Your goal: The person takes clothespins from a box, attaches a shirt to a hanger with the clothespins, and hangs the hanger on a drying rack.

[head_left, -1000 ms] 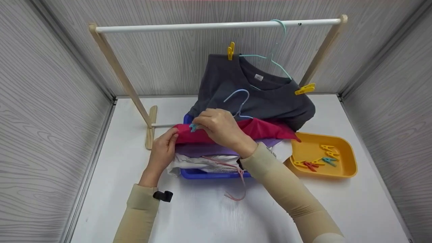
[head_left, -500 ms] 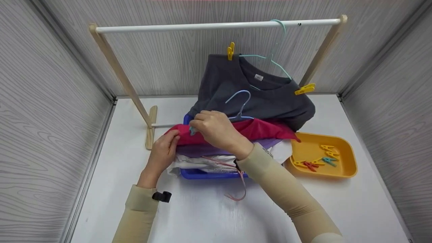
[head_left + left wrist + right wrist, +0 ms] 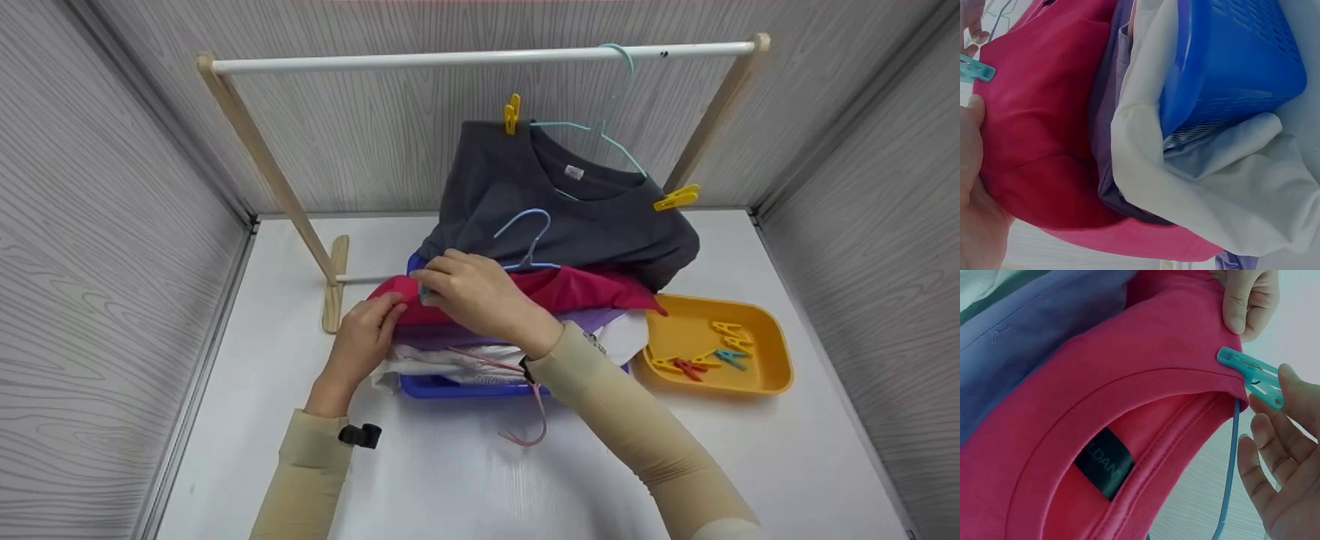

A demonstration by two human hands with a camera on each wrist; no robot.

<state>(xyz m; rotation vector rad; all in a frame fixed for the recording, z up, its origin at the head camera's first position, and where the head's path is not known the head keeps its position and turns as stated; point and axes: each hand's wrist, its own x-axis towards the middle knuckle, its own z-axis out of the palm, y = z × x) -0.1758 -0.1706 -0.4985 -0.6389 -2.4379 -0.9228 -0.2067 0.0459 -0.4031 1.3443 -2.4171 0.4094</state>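
A crimson T-shirt point(image 3: 1174, 343) with a dark neck label lies over a blue wire hanger point(image 3: 531, 259). My left hand point(image 3: 362, 334) pinches the shirt at its shoulder. My right hand point(image 3: 480, 296) holds a teal clothespin point(image 3: 1252, 377) between thumb and finger. In the right wrist view, the clothespin's tip sits over the shirt's shoulder edge beside the collar, with the hanger's wire coming out just below. The left wrist view also shows the clothespin on the cloth's edge, above the left thumb. Purple cloth point(image 3: 1109, 112) and white cloth point(image 3: 1140, 152) lie under the shirt.
A blue basket point(image 3: 1241, 62) holds the clothes. Behind, a grey T-shirt point(image 3: 555, 217) with yellow clothespins hangs from the rack's white bar point(image 3: 420, 60). At right, a yellow tray point(image 3: 776, 352) carries several clothespins. A pink hanger point(image 3: 541, 412) sticks out in front.
My right hand and the clothespin have moved slightly down and left. The blue hanger's hook has sunk a little. My left fingers have shifted slightly right along the shirt.
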